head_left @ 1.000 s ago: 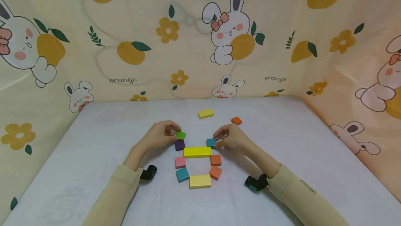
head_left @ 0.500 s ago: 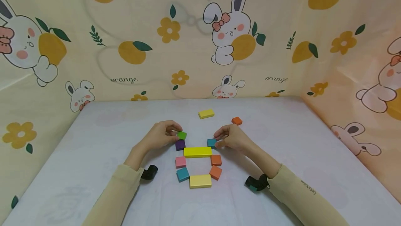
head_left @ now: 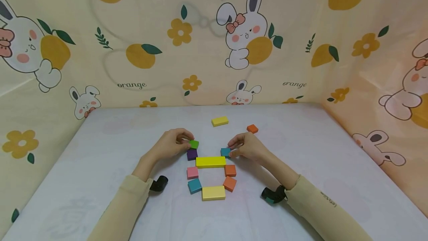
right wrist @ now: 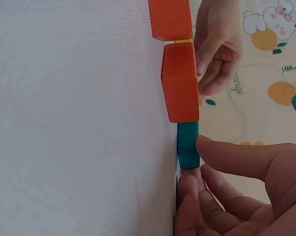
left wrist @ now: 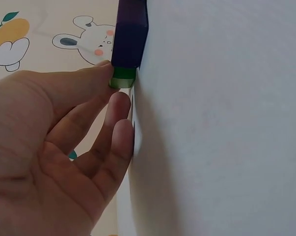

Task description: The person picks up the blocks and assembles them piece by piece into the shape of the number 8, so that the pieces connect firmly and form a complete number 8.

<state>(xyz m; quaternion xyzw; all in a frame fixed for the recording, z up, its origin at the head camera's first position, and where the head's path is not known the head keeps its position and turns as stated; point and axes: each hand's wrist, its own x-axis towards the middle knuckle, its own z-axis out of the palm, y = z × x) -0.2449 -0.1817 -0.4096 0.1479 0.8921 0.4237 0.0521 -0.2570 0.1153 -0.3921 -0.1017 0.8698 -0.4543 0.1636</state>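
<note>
At the upper left of the block figure in the head view, my left hand (head_left: 170, 143) pinches a small green block (head_left: 194, 144) between thumb and fingers. It sits against the far side of a purple block (head_left: 192, 155); the left wrist view shows the green block (left wrist: 123, 77) right at the purple block's end. My right hand (head_left: 249, 147) holds a teal block (head_left: 225, 153) by thumb and fingertips, near the right end of a long yellow block (head_left: 210, 162). In the right wrist view that teal block (right wrist: 188, 145) lines up beyond an orange block (right wrist: 180, 86).
Nearer me, a pink block (head_left: 192, 172), a second teal block (head_left: 194, 186), two orange blocks (head_left: 230, 183) and a pale yellow block (head_left: 213, 193) form a ring below the long one. Farther back lie a yellow block (head_left: 219, 121) and an orange block (head_left: 252, 128).
</note>
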